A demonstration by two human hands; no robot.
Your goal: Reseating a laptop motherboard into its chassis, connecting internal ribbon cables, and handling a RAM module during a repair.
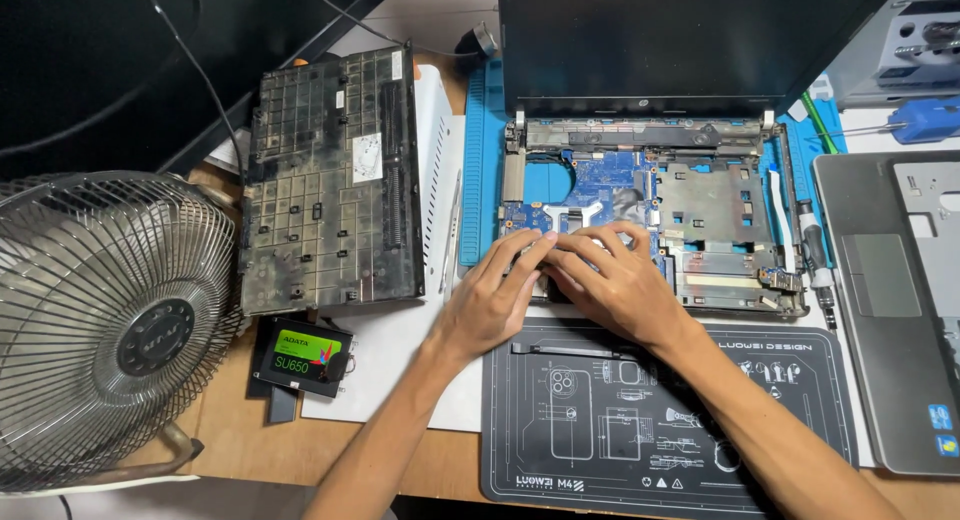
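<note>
Pressing down on the opened laptop base (pixel 650 210), both the left hand (pixel 492 298) and the right hand (pixel 612 280) are resting with fingers (pixel 530 252) extended, gripping nothing.

An electronics repair bench: opened laptop (pixel 650 200), repair mat (pixel 670 420), screwdriver (pixel 812 250).

opened laptop (pixel 650 210) at desk (pixel 250 440) centre, both hands on its front-left | work mat (pixel 660 420) before it | detached keyboard (pixel 330 180) left | fan (pixel 100 320) far left | drive (pixel 302 356) before keyboard | palmrest cover (pixel 890 300) right
</note>
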